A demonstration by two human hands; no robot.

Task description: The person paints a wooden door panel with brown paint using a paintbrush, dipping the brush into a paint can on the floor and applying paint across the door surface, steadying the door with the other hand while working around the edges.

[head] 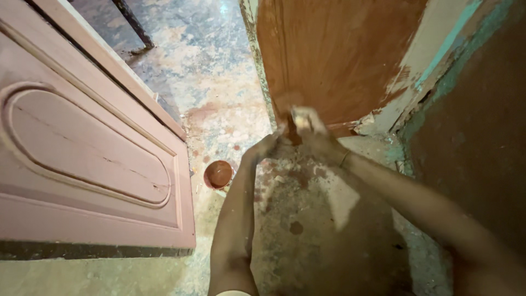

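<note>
Both arms are reaching down and forward to the foot of a brown-painted door [334, 55], which is standing ajar and filling the upper middle of the view. The right hand [313, 131] is closing around a pale, paint-smeared object [304, 116], blurred so that its kind cannot be told, and is holding it against the door's bottom edge. The left hand [267, 147] is lying just beside the right, its fingers curling toward the same spot; whether it is gripping anything cannot be told.

The floor [219, 82] is rough bare concrete, showing mottled grey, white and bluish patches and carrying reddish-brown drips and smears, densest beneath the hands. A small round bowl of brown paint [218, 174] is sitting on this floor, left of the left forearm and near the corner of a second door.

That pink panelled door [87, 148] is lying on its side along the left of the view, its oval raised panel facing up. At right, the door frame [422, 71] is showing cream and turquoise paint, chipping in places, and a dark brown wall [482, 126] is running beside it.
</note>
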